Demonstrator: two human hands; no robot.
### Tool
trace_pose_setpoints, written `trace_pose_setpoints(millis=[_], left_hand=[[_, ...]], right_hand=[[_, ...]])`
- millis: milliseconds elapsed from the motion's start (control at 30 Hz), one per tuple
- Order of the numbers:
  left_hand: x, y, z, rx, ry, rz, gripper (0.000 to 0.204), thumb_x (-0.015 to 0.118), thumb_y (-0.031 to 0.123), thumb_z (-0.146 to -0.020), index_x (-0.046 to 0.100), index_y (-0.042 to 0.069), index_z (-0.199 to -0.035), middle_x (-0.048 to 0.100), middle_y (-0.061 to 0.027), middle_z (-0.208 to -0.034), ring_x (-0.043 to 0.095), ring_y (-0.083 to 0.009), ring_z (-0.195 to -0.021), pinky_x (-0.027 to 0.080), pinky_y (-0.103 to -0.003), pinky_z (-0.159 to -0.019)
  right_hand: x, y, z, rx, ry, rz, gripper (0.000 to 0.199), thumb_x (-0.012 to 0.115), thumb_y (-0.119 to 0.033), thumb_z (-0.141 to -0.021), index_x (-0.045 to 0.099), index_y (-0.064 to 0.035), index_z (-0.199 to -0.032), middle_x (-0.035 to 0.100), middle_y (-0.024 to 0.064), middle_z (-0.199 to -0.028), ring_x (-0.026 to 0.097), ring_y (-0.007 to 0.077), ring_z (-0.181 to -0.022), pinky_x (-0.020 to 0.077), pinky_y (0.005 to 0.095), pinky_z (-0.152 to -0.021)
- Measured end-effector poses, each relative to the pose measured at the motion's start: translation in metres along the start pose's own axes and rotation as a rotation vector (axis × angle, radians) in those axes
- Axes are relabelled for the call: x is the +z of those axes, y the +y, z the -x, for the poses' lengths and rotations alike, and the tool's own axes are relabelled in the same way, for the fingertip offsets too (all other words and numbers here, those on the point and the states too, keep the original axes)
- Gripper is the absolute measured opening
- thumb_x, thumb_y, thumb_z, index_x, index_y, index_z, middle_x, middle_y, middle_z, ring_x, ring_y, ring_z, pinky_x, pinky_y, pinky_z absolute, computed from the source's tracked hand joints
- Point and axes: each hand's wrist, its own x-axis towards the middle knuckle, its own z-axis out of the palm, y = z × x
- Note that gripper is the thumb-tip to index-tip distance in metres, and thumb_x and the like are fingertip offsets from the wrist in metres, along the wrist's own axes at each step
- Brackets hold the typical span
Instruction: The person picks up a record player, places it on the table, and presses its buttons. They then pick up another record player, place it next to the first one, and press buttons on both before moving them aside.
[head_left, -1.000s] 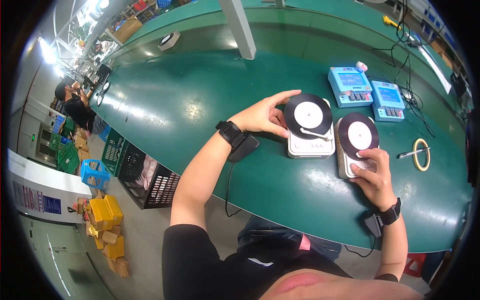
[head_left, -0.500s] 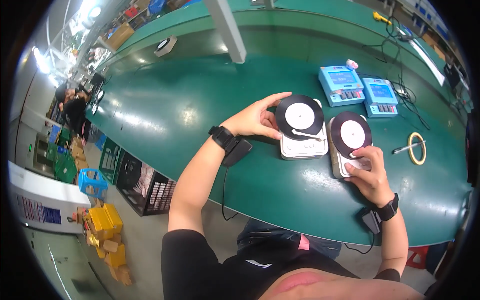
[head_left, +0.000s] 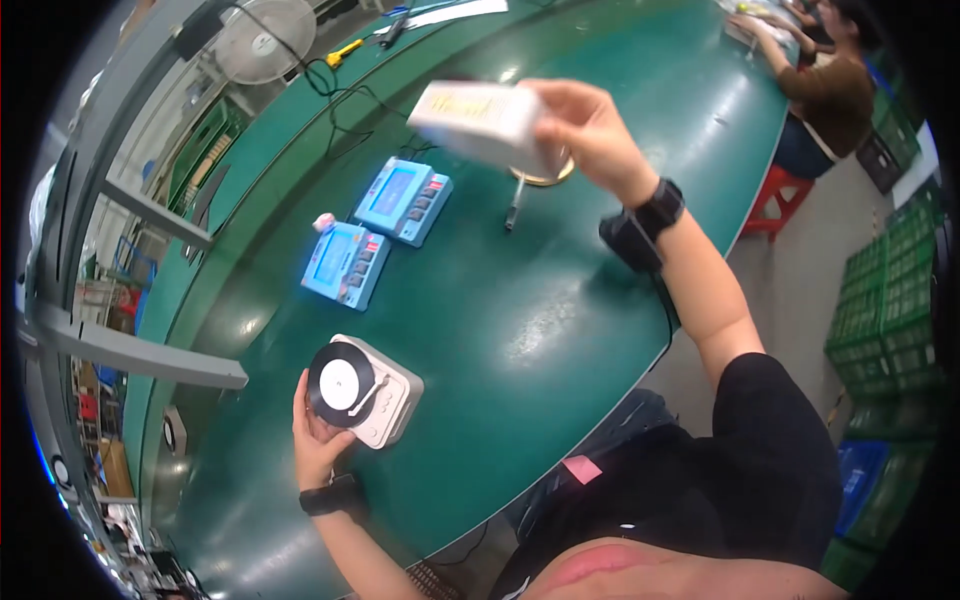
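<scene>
White mini turntable (head_left: 366, 391) gripped by left hand (head_left: 318, 437); right hand (head_left: 590, 130) clamps pale box (head_left: 484, 122).

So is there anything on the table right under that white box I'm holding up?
Yes. The right hand holds the white box in the air, and beneath it lie a yellow tape ring and a pen on the green table.

Two white mini turntables (head_left: 365, 390) (head_left: 487, 122)
</scene>
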Motion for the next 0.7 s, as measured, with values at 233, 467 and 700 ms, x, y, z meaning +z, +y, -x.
trace_pose_setpoints(millis=[233,467,700], left_hand=[[-0.005,-0.002,0.002,0.038,0.0,-0.028,0.11,0.085,0.011,-0.06,0.018,0.002,-0.146,0.038,-0.0154,-0.138,0.042,-0.027,-0.127,0.039,-0.041,-0.106],[-0.004,-0.001,0.0,0.029,0.018,-0.026,0.107,0.084,0.009,-0.061,0.019,0.002,-0.146,0.037,-0.0151,-0.138,0.042,-0.0267,-0.127,0.037,-0.041,-0.107],[-0.004,-0.003,0.001,0.017,0.016,-0.028,0.107,0.084,0.009,-0.061,0.019,0.002,-0.146,0.037,-0.015,-0.139,0.042,-0.0265,-0.128,0.038,-0.041,-0.107]], right_hand=[[-0.148,0.035,0.013,-0.029,0.465,0.305,0.04,0.073,-0.011,-0.082,0.06,0.0014,-0.117,0.067,0.007,-0.105,0.062,0.0128,-0.095,0.0488,0.0277,-0.085],[-0.199,0.041,0.036,-0.073,0.851,0.566,0.034,0.075,-0.017,-0.079,0.066,-0.0021,-0.108,0.068,0.0072,-0.102,0.063,0.0148,-0.09,0.0504,0.0289,-0.08],[-0.162,0.027,0.028,0.35,1.026,1.007,0.034,0.076,-0.032,-0.075,0.071,-0.005,-0.096,0.069,0.0117,-0.101,0.064,0.0229,-0.096,0.0495,0.0341,-0.084]])
